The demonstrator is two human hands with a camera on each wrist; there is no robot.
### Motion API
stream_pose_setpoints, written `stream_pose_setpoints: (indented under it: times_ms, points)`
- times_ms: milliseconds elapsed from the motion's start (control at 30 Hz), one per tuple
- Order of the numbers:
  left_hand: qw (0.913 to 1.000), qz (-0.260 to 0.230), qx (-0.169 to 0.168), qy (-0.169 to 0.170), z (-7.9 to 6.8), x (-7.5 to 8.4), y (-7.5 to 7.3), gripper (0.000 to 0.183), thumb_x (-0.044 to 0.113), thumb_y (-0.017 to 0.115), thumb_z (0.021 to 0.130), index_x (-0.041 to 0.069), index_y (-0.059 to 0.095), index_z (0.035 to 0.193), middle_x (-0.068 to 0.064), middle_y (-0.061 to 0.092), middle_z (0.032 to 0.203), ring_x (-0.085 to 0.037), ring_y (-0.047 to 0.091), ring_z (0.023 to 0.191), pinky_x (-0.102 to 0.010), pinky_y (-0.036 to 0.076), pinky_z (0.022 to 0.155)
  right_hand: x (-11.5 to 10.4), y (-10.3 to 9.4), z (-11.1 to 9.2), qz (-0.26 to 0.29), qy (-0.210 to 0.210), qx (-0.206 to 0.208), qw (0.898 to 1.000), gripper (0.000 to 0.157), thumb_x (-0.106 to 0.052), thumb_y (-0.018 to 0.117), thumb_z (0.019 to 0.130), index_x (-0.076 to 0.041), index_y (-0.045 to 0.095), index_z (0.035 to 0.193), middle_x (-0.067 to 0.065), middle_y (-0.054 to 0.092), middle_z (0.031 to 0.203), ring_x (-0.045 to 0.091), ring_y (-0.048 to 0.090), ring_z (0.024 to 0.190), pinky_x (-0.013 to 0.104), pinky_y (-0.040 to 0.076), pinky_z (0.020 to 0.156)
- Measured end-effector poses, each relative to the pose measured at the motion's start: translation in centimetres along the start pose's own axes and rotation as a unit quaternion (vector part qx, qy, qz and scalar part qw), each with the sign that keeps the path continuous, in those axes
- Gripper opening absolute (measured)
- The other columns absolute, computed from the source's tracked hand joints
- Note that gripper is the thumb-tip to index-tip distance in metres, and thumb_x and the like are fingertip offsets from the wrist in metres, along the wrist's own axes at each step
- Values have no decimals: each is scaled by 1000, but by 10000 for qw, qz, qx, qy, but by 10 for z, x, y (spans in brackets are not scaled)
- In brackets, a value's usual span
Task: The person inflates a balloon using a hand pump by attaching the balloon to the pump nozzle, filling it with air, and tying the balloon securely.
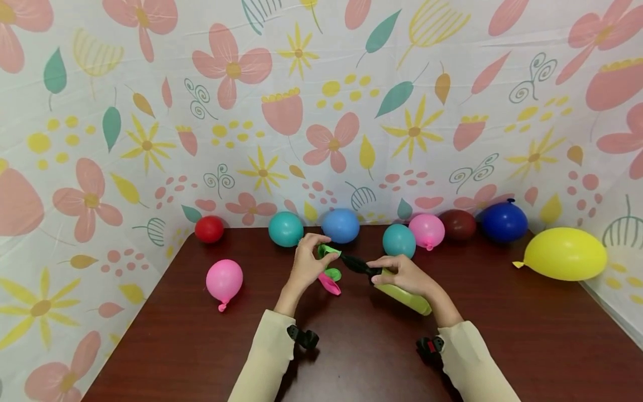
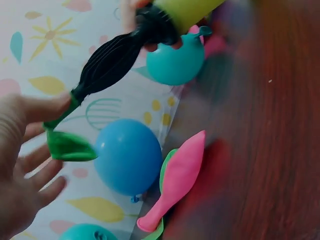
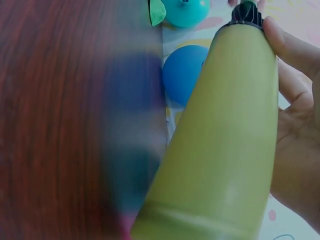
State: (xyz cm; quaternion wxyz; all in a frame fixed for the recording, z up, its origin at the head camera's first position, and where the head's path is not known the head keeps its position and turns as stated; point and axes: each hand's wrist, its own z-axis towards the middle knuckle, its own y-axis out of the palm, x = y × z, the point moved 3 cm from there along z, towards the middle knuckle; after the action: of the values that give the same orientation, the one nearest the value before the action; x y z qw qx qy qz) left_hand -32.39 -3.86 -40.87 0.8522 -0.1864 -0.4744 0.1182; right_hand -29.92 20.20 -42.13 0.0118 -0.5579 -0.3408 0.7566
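My left hand (image 1: 303,263) pinches the neck of a limp green balloon (image 2: 72,146) between thumb and finger. That neck sits over the narrow tip of a balloon pump's black ribbed nozzle (image 2: 109,64). Gripped in my right hand (image 1: 406,274) near its black collar is the balloon pump (image 3: 215,135), with a yellow-green barrel slanting down to the right in the head view. On the table below and between the hands, a flat pink balloon (image 1: 329,284) lies against another flat green balloon (image 1: 333,273).
Inflated balloons line the back of the dark wooden table (image 1: 361,357): red (image 1: 209,229), teal (image 1: 286,229), light blue (image 1: 341,225), dark blue (image 1: 504,222) and others. A pink one (image 1: 224,281) lies left, a large yellow one (image 1: 566,254) right. A flowered cloth (image 1: 331,84) hangs behind.
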Motion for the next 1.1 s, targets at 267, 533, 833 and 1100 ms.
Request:
stream_pose_setpoints:
  times_ms: [267, 533, 833, 1100]
  points:
    - [9866, 992, 1228, 410, -3, 6, 5, 29, 20, 80, 80, 6, 57, 71, -8, 59, 66, -17, 52, 67, -21, 40, 63, -2, 3, 2, 127, 64, 426, 9990, 41, -16, 72, 88, 2, 64, 124, 21, 67, 118, 13, 60, 103, 21, 51, 84]
    - [9918, 255, 1249, 84, -1, 4, 7, 16, 16, 73, 87, 0, 75, 88, -13, 75, 80, -22, 67, 68, -22, 52, 63, -6, 13, 4, 184, 172, 638, 9976, 40, -19, 71, 88, -1, 65, 124, 19, 66, 121, 29, 57, 114, 37, 47, 93]
    - [9748, -1491, 1499, -711, -1, 2, 9, 13, 6, 69, 89, -5, 65, 94, -25, 70, 88, -42, 68, 80, -30, 57, 67, -13, 28, 8, 301, 185, 961, 9947, 40, -17, 70, 89, 1, 64, 125, 22, 65, 125, 37, 57, 119, 52, 47, 100]
    - [9444, -2493, 1889, -1017, 1, -3, 11, 12, -1, 66, 89, -11, 60, 94, -23, 71, 90, -17, 67, 78, -28, 57, 73, -17, 41, 12, 300, 87, 1037, 9941, 41, -16, 69, 90, 3, 63, 126, 24, 62, 129, 41, 54, 124, 57, 44, 102]
